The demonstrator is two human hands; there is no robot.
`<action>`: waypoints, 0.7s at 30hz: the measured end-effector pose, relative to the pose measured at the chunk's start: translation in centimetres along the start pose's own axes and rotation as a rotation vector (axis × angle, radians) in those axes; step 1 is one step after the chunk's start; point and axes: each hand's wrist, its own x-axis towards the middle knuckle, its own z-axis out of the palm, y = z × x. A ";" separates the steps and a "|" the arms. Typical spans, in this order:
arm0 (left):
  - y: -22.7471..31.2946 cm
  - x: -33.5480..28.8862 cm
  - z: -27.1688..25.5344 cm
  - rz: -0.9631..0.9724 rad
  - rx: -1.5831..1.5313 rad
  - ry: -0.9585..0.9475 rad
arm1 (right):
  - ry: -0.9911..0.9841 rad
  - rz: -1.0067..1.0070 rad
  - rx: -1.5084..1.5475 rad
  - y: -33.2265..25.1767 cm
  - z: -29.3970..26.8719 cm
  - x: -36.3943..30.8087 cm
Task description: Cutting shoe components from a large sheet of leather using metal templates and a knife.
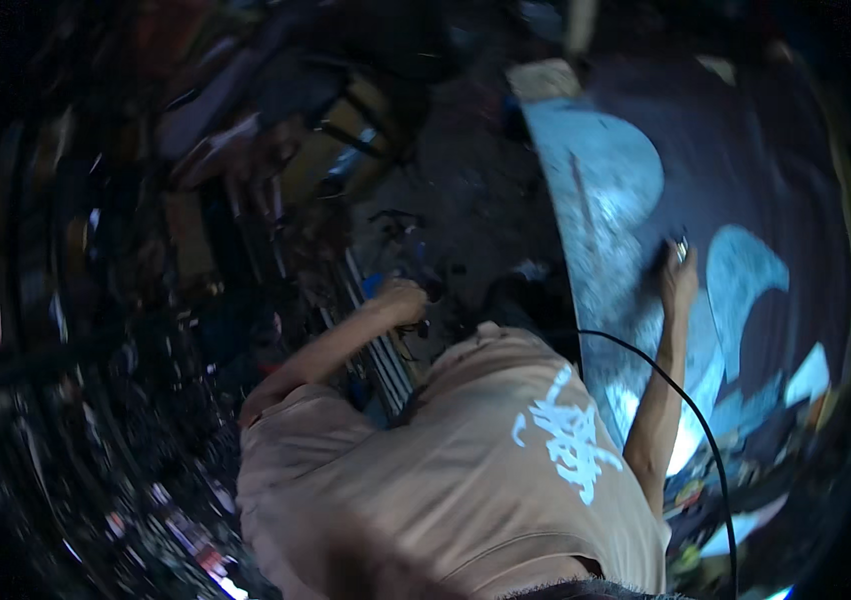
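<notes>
My left hand (pixel 401 301) is out to the left, over the dark floor, with its fingers curled. A dark object (pixel 429 283) shows at its fingertips, too blurred to name, and a small blue thing (pixel 373 284) lies just behind the hand. On the right, my right hand (pixel 681 272) reaches over a dark work surface (pixel 636 90), closed on a small shiny metal thing (pixel 683 246) whose kind I cannot make out. Left of that hand lies a large pale blue-grey sheet (pixel 596 190) with a curved edge; to its right is a smaller curved piece (pixel 743 280) of similar colour.
A black cable (pixel 691 405) arcs past my right forearm. Smaller pale offcuts (pixel 808 375) lie toward the surface's near right. Pale rails (pixel 386 365) stand below my left hand. Dim clutter (pixel 96 330) fills the left side, with a yellowish box-like object (pixel 346 140) farther back.
</notes>
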 end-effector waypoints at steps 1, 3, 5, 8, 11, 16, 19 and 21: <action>-0.2 0.3 0.7 -0.032 0.022 0.085 | -0.039 0.094 0.002 -1.5 -1.0 -0.4; 0.1 2.7 0.4 -0.066 0.046 0.201 | -0.026 0.075 -0.054 -1.6 -1.0 0.2; 0.3 5.0 0.1 -0.205 -0.204 0.266 | -0.020 0.046 -0.042 -1.1 -0.6 0.5; 0.2 7.9 -1.4 -0.107 -0.356 0.434 | 0.040 0.001 -0.019 -0.4 -0.1 0.1; -0.9 9.9 -2.4 -0.099 -0.481 0.469 | 0.019 0.028 0.002 -2.1 -1.0 -0.1; -5.9 9.2 -8.2 -0.065 -0.689 0.645 | 0.019 0.020 -0.029 -1.5 -1.1 -1.0; -12.0 9.6 -11.5 -0.047 -0.985 0.670 | 0.013 0.068 -0.071 -1.8 -1.4 -1.1; -16.3 9.4 -13.9 -0.028 -0.874 0.801 | 0.006 0.074 -0.058 -2.1 -1.8 -1.0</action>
